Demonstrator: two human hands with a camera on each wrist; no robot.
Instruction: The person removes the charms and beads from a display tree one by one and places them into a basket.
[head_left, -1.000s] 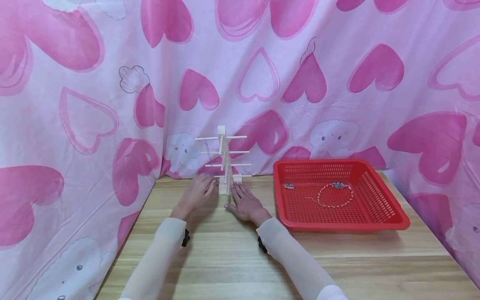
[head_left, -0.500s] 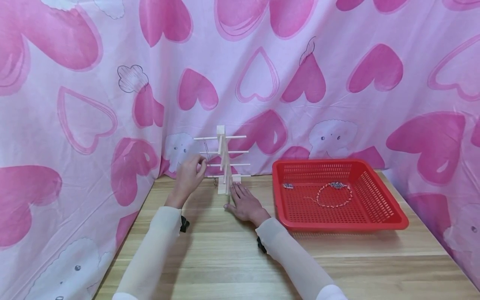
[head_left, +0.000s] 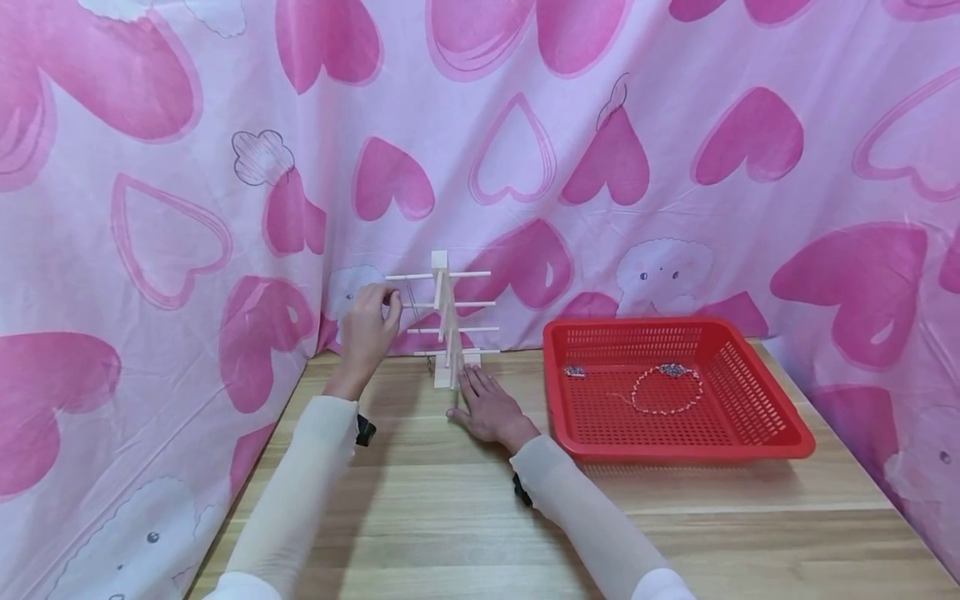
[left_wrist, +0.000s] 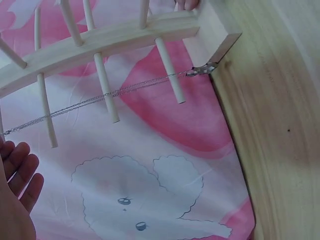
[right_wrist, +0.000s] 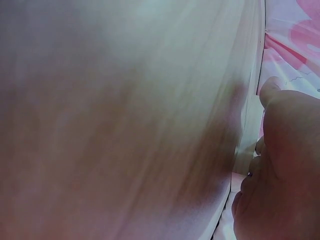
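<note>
A pale wooden stand (head_left: 447,321) with several round rods stands at the back of the table. In the left wrist view a thin silver necklace (left_wrist: 80,104) runs from an upper rod down past the others, its pendant (left_wrist: 202,69) beside the base. My left hand (head_left: 365,333) is raised left of the rods, fingers loosely bent, close to the upper end of the necklace. Thumb and index are out of the left wrist view. My right hand (head_left: 491,406) lies with fingers extended against the foot of the stand; in the right wrist view its fingers partly hide the base.
On the right sits a red perforated basket (head_left: 678,452). It holds a beaded strand with a silver piece (head_left: 665,412) and a small silver cluster (head_left: 574,372). A pink heart-print cloth (head_left: 510,150) hangs behind and left of the wooden table (head_left: 465,517).
My left hand has left the lower end of the necklace and moved up and left to the height of the upper rods. The right hand stays at the stand's base.
</note>
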